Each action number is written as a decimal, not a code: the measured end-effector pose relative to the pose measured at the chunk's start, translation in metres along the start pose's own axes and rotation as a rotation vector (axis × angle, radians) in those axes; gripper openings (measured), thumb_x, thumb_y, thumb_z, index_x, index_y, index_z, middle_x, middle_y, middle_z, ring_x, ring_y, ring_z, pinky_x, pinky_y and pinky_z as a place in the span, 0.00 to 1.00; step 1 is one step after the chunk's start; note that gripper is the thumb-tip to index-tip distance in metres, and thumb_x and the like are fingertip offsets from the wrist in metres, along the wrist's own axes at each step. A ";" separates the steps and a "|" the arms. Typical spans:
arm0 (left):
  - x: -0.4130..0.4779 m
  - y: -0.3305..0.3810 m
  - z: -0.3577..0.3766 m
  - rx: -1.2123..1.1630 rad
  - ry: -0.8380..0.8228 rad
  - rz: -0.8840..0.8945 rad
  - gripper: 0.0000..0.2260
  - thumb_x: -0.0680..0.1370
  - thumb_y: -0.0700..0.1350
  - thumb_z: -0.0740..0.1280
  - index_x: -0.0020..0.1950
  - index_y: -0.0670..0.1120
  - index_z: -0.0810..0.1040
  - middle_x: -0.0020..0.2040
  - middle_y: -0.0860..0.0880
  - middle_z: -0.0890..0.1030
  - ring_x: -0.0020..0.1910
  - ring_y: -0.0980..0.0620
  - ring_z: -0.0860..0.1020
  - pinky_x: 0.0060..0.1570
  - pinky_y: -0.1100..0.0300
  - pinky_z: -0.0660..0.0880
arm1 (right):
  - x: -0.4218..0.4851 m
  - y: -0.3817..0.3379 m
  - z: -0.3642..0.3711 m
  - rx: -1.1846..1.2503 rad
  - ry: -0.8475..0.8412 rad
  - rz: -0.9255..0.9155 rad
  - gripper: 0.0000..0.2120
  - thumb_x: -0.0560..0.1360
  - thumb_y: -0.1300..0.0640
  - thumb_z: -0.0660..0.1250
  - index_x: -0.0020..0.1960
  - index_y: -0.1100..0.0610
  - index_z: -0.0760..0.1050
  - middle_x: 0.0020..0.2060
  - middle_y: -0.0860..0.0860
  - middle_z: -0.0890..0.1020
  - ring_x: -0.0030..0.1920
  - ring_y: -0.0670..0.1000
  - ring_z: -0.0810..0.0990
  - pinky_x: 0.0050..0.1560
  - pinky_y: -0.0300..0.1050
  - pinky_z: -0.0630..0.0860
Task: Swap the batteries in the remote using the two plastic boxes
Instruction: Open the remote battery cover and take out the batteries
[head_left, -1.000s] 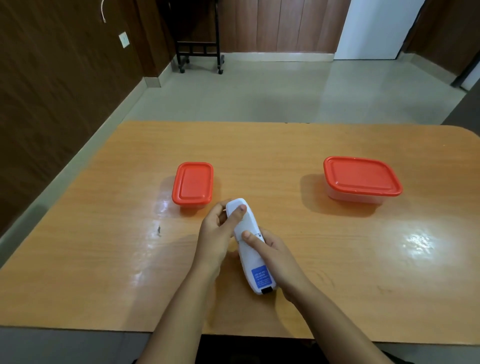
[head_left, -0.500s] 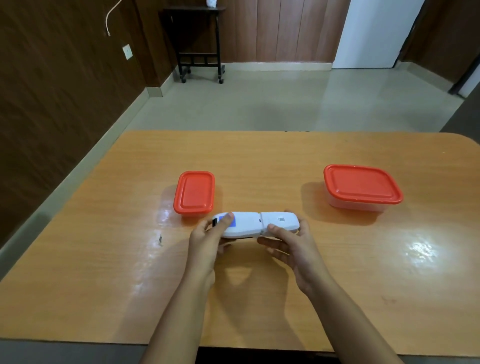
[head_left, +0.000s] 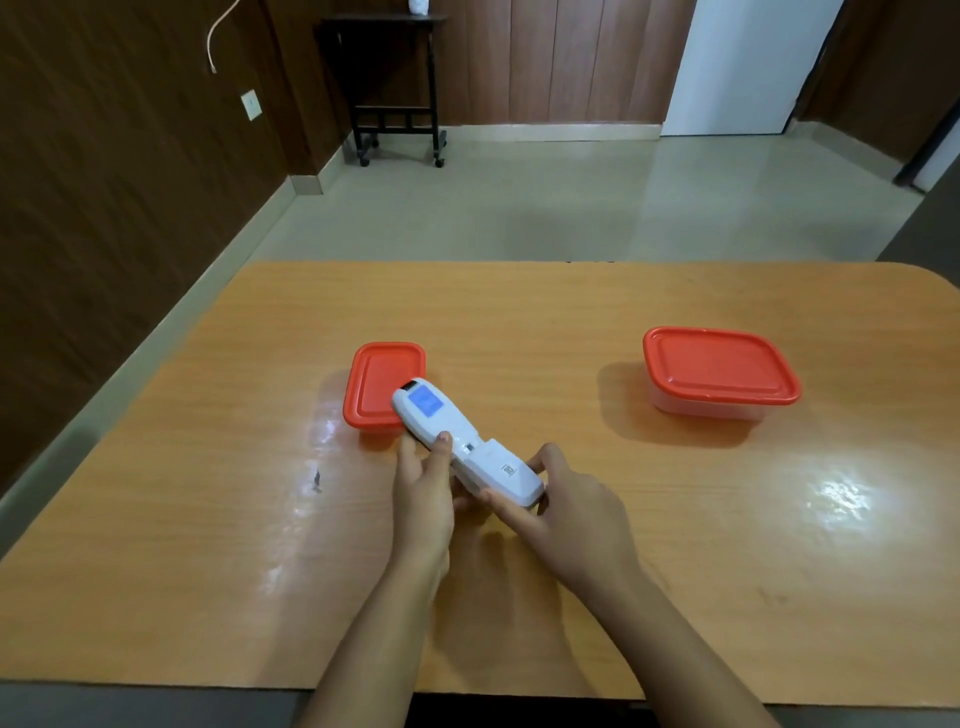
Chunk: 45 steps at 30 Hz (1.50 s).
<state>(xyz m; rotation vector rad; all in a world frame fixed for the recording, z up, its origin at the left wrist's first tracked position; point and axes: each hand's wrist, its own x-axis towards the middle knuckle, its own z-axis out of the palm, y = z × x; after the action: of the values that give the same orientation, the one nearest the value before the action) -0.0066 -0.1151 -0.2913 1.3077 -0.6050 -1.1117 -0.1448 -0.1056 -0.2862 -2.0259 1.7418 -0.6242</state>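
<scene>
A white remote (head_left: 457, 441) with a blue label near its far end is held back side up above the wooden table (head_left: 519, 322), slanting from far left to near right. My left hand (head_left: 423, 493) grips its middle, thumb on the back near the battery cover seam. My right hand (head_left: 566, 504) holds its near end, where the cover with a small code sticker sits. A small plastic box with a red lid (head_left: 382, 384) stands just behind the remote, its lid on. A larger plastic box with a red lid (head_left: 719, 371) stands at the right, also closed.
A small dark mark (head_left: 316, 480) lies on the table left of my hands. Beyond the far table edge there is tiled floor, a dark rolling stand (head_left: 397, 93) by the wood-panelled wall, and a white door (head_left: 748, 67).
The remote has been turned: a second ago it pointed toward me label-near, then lay sideways, and now its blue label end points away to the far left. Both hands kept hold of it.
</scene>
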 end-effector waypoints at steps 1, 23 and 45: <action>0.002 0.001 -0.002 0.013 0.033 0.042 0.09 0.81 0.45 0.59 0.59 0.56 0.70 0.52 0.48 0.81 0.46 0.48 0.83 0.34 0.58 0.80 | -0.001 0.000 -0.002 0.002 0.009 0.000 0.25 0.68 0.28 0.61 0.47 0.49 0.65 0.32 0.46 0.79 0.38 0.52 0.80 0.35 0.46 0.70; -0.005 0.014 -0.007 -0.034 -0.093 -0.060 0.09 0.80 0.50 0.60 0.58 0.59 0.75 0.55 0.48 0.83 0.52 0.46 0.83 0.33 0.59 0.79 | 0.028 0.043 -0.022 -0.142 0.198 0.330 0.24 0.73 0.37 0.64 0.61 0.50 0.66 0.46 0.51 0.81 0.44 0.55 0.79 0.39 0.46 0.67; -0.021 0.006 0.010 0.112 -0.336 -0.174 0.09 0.79 0.48 0.62 0.56 0.54 0.79 0.42 0.47 0.83 0.34 0.52 0.81 0.35 0.58 0.71 | 0.006 -0.001 0.020 0.025 0.386 -0.373 0.06 0.69 0.58 0.67 0.37 0.56 0.70 0.31 0.48 0.73 0.33 0.49 0.67 0.32 0.42 0.64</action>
<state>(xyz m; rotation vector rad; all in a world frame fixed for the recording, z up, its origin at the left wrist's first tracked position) -0.0216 -0.1014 -0.2787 1.2961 -0.8222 -1.4753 -0.1319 -0.1113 -0.3010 -2.3522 1.5373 -1.2162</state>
